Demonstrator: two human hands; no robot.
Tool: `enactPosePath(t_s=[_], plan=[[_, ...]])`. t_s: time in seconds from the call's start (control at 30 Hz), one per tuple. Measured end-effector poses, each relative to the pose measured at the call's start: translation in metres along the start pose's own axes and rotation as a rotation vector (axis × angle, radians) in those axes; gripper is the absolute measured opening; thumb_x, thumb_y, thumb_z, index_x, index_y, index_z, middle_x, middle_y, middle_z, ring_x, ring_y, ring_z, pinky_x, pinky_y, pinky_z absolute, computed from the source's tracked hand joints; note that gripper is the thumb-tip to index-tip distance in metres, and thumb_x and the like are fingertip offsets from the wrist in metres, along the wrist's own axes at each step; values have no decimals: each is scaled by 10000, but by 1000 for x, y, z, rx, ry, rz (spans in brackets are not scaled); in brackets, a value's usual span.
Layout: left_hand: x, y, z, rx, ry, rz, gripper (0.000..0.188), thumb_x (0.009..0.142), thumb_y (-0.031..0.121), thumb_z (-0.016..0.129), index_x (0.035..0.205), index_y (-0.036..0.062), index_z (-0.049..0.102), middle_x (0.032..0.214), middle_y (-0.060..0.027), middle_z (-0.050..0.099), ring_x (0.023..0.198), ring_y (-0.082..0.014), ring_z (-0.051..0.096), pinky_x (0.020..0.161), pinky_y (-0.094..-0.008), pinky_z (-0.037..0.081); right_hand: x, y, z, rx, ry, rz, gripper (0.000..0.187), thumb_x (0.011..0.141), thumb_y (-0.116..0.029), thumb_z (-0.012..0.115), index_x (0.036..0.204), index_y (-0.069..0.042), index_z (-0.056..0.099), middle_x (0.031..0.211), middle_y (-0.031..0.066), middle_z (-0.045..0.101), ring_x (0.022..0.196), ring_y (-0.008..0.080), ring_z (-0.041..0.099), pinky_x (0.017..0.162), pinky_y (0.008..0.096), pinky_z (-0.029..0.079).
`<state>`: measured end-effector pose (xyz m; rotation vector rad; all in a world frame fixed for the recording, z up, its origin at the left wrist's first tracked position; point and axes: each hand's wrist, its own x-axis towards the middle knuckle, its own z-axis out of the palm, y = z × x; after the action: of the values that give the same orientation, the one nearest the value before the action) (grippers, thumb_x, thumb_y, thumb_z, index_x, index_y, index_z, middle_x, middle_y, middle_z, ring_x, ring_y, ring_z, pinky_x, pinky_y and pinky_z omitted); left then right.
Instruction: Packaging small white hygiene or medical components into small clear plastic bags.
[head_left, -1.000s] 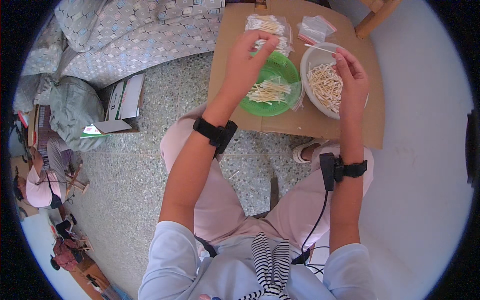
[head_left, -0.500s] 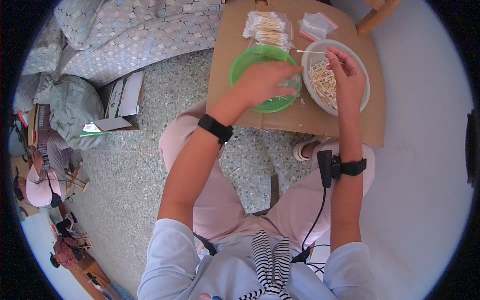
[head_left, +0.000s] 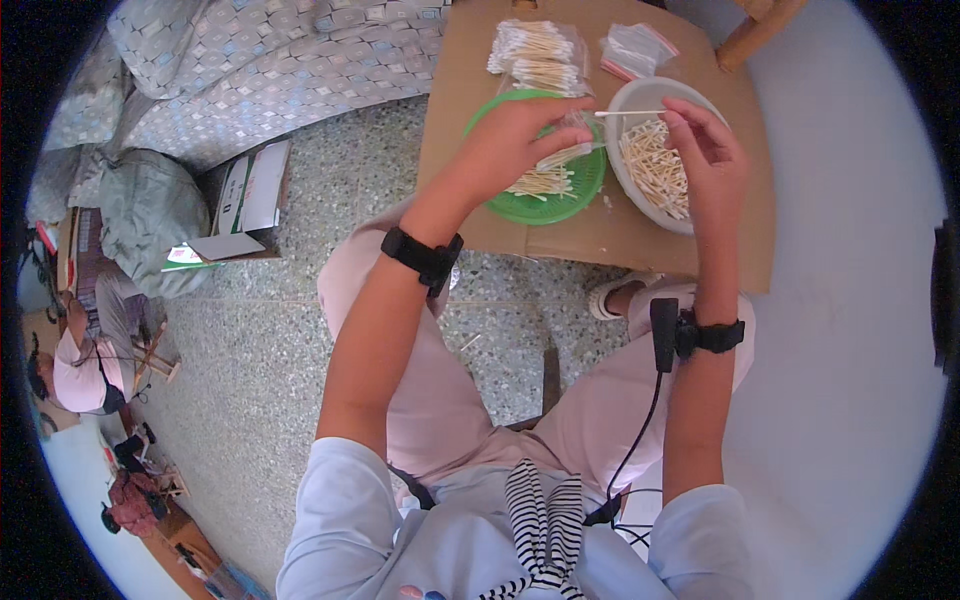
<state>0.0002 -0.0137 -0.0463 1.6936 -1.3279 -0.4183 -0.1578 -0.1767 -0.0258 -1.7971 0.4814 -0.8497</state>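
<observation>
My right hand (head_left: 714, 158) is above the white bowl (head_left: 617, 101), pinching one cotton swab (head_left: 635, 113) that points left. Many loose swabs (head_left: 655, 168) lie in that bowl. Over the green plastic basket (head_left: 548, 211), my left hand (head_left: 510, 143) grips a small clear plastic bag (head_left: 574, 122) between thumb and fingers. The tip of the swab is close to the bag's edge. More swabs (head_left: 543, 183) show in the basket below my left hand; part of the basket is hidden by that hand.
Bagged bundles of swabs (head_left: 540, 45) lie at the back of the cardboard-covered table (head_left: 690, 255). Beside them are flat clear bags (head_left: 638, 50). A white wall (head_left: 840, 250) stands close on the right. On the floor at left is an opened carton (head_left: 252, 190); other people sit farther off.
My left hand has shifted slightly and turned, uncovering swabs in the basket. My right hand, with the swab, has moved a little right and nearer to me.
</observation>
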Motion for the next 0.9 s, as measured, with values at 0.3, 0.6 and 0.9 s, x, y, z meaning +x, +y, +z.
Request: enactPosePath(t_s=[0.3, 0.6, 0.9], plan=[[1, 0, 5, -32, 8, 15, 423, 896, 330, 594, 1237, 79, 582, 1076, -148, 660, 966, -253, 632, 850, -344, 473, -5, -2, 16, -196, -145, -138, 205, 820, -94, 672, 1022, -97, 707, 929, 45, 679, 737, 120, 618, 684, 244, 491], [2, 0, 15, -3, 149, -68, 366, 920, 276, 578, 1223, 72, 590, 1003, -137, 681, 923, -214, 642, 850, -318, 476, -5, 8, 20, -316, -314, -201, 219, 862, -203, 623, 1030, -75, 680, 930, 89, 681, 808, 210, 647, 750, 312, 505], [5, 0, 25, -144, 85, 0, 506, 924, 295, 571, 1372, 107, 430, 1256, -120, 570, 1134, -221, 548, 970, -336, 412, -5, 44, -19, -823, -245, -264, 230, 838, -182, 612, 1055, -151, 682, 992, 121, 669, 873, 298, 641, 820, 399, 496]])
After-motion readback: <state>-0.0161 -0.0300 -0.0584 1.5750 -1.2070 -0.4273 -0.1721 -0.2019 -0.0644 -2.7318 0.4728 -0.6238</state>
